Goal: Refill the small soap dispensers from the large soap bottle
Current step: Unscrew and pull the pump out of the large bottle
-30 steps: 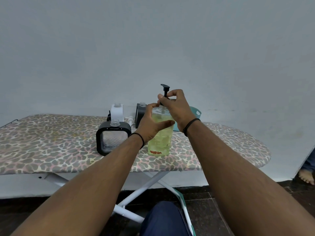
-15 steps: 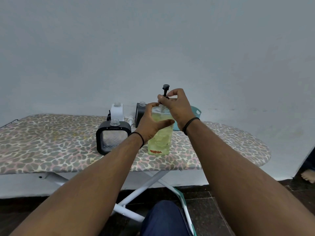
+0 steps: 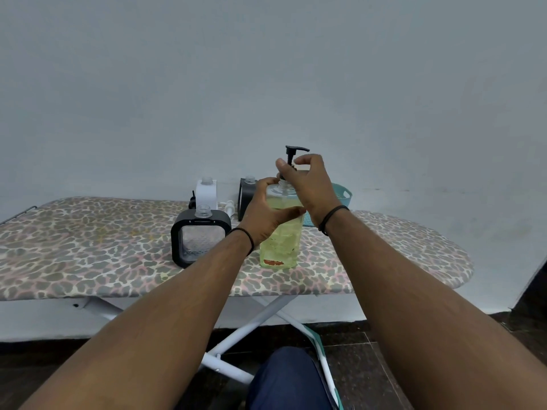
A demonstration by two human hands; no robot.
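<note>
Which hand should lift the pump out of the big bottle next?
Right. The right hand already pinches the pump at its collar, while the left hand grips the bottle, steadying it.

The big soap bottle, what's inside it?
The large soap bottle holds pale yellow-green liquid nearly up to its shoulder. The left hand covers part of it, so the exact level stays hidden.

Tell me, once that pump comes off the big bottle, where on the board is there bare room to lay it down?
The ironing board is bare left of the black dispenser, and again right of the large soap bottle toward the rounded end. It is crowded behind, around the white dispenser and teal basket.
</note>
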